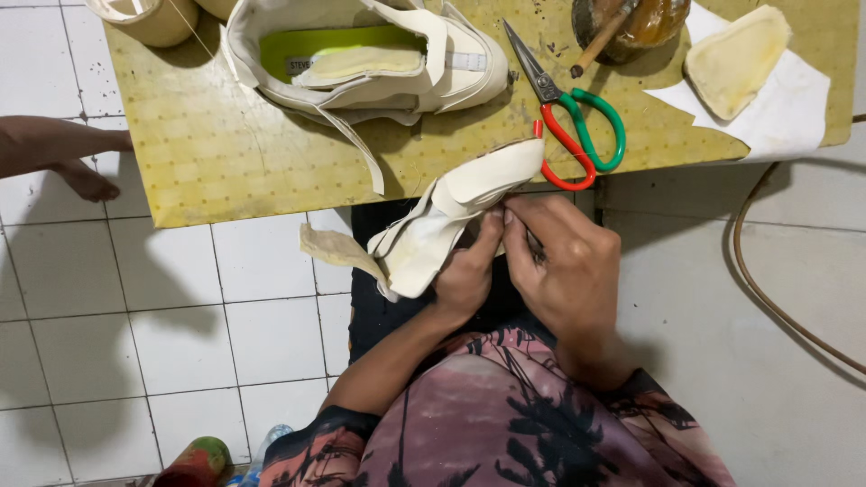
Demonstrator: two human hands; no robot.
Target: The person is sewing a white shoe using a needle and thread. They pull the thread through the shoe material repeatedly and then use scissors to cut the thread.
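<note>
Shoe upper [451, 221] pinched by both hands just off table edge [271, 215].

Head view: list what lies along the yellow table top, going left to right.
Cream roll → unfinished cream shoe with yellow-green insole → red-and-green-handled scissors → brown pot with a stick → cream shaped piece on white paper.

Both hands up close together in front of the torso, fingertips meeting. Left hand [467, 275]: forearm angled up from lower left, fingers curled, thumb pointing up, pinching. Right hand [568, 266]: back of hand facing camera, wrist bent, fingers folded inward, thumb pressed beside the left thumb.
</note>
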